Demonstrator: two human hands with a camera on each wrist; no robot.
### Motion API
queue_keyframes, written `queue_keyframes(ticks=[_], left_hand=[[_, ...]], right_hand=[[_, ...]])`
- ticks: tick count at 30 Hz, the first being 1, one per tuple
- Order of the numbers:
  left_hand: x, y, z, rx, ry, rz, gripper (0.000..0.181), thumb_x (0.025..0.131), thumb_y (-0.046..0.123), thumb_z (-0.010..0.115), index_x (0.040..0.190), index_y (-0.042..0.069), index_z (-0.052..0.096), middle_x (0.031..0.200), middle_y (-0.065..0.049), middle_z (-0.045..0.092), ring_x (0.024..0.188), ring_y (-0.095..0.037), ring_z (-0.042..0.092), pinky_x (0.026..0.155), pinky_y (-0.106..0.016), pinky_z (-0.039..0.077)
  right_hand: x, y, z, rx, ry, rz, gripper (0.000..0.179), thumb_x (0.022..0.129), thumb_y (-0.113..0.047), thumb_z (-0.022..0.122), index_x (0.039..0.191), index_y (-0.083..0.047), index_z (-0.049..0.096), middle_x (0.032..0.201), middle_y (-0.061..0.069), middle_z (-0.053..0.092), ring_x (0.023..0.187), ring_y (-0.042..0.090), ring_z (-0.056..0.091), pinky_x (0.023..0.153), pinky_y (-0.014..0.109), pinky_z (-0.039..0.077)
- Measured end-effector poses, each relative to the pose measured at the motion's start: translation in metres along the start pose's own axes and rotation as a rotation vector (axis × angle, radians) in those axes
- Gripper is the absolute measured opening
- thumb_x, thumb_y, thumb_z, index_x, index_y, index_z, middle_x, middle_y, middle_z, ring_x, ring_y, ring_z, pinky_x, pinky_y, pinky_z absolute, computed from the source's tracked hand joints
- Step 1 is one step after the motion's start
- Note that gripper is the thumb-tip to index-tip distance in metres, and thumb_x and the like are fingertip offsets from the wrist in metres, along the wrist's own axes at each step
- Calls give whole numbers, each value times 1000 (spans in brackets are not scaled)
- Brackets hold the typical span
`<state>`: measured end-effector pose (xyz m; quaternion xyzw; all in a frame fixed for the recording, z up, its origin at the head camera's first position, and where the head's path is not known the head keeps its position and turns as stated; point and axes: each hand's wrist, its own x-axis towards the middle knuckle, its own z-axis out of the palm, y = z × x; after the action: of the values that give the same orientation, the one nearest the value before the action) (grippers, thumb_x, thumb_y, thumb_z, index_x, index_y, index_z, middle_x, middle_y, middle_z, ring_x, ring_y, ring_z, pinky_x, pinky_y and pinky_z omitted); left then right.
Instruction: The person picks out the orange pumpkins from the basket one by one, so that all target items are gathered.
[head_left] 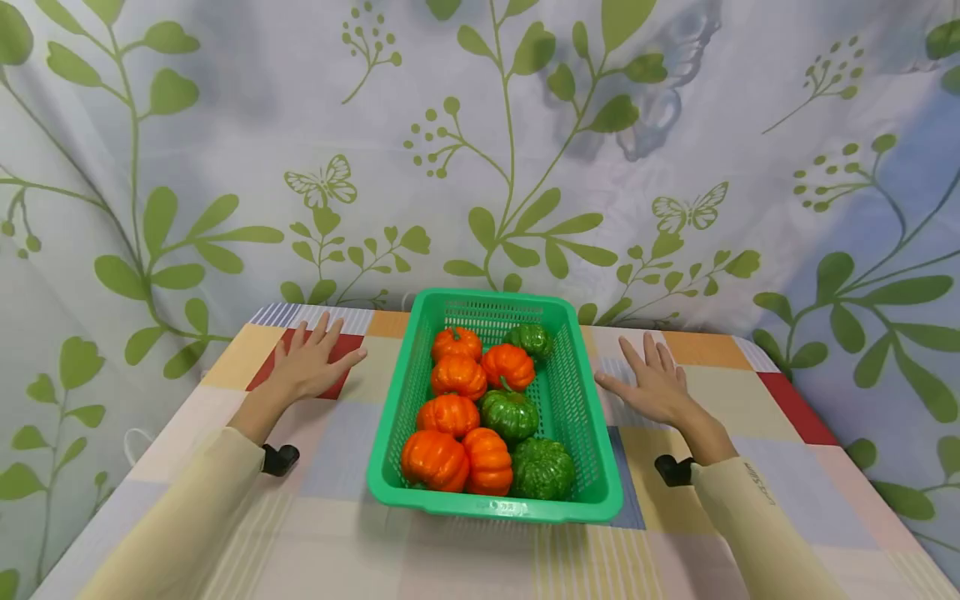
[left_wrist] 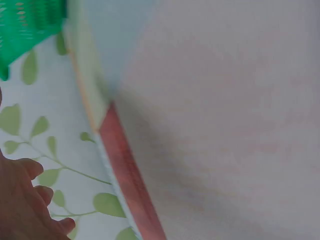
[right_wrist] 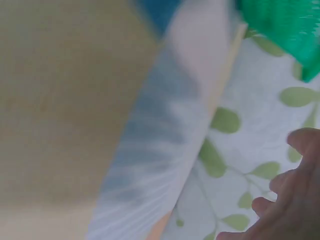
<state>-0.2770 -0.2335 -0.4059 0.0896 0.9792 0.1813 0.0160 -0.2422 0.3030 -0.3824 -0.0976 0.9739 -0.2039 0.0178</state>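
A green plastic basket (head_left: pixel 491 505) stands at the middle of the table with several small orange pumpkins (head_left: pixel 435 461) and three green pumpkins (head_left: pixel 542 469) in it. To its left my left hand (head_left: pixel 309 364) lies palm down with fingers spread, holding nothing. My right hand (head_left: pixel 652 385) is spread the same way on the basket's right side, apart from it. In the left wrist view the left hand (left_wrist: pixel 22 202) shows at the lower left edge. The right wrist view has the right hand (right_wrist: pixel 292 192) at its lower right, fingers partly seen.
A patchwork-patterned cloth (head_left: pixel 330 533) covers the table. Behind it hangs a white curtain (head_left: pixel 247 125) printed with green leaves and butterflies. Black wrist mounts (head_left: pixel 281 460) sit at both sleeve cuffs.
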Motion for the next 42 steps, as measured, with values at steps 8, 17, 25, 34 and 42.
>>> queue_keyframes(ticks=[8, 17, 25, 34, 42], left_hand=[[-32, 23, -6, -115, 110, 169, 82, 98, 58, 46, 157, 6, 23, 163, -18, 12, 144, -48, 14, 104, -77, 7], [-88, 56, 0, -466, 76, 360, 83, 94, 35, 64, 160, 22, 15, 164, -2, 11, 139, -40, 33, 98, -69, 37], [-122, 74, 6, -700, 13, 504, 92, 86, 15, 71, 159, 27, 16, 165, 4, 6, 135, -38, 39, 97, -48, 49], [-135, 94, 17, -698, -51, 525, 101, 83, 22, 77, 159, 13, 11, 165, -4, 3, 131, -40, 44, 87, -36, 54], [-137, 100, 24, -718, -61, 421, 100, 84, 29, 79, 159, 14, 15, 164, -1, 5, 136, -34, 36, 91, -35, 52]], right_hand=[[-21, -27, -16, 127, 76, -204, 74, 97, -32, 64, 151, 5, 30, 156, 35, 11, 140, 56, 11, 104, 75, 16], [-60, -77, -25, 171, 81, -352, 65, 96, -28, 67, 149, -2, 40, 157, 23, 25, 140, 48, 24, 103, 70, 27], [-87, -109, -26, 171, 23, -463, 61, 95, -32, 68, 147, -13, 45, 157, 10, 32, 141, 37, 30, 104, 64, 33], [-110, -150, -27, 260, -70, -550, 51, 95, -34, 67, 142, -21, 51, 152, -6, 39, 139, 23, 36, 103, 55, 41], [-112, -175, -24, 355, -121, -598, 46, 96, -29, 66, 141, -25, 53, 148, -11, 43, 138, 17, 38, 105, 50, 40]])
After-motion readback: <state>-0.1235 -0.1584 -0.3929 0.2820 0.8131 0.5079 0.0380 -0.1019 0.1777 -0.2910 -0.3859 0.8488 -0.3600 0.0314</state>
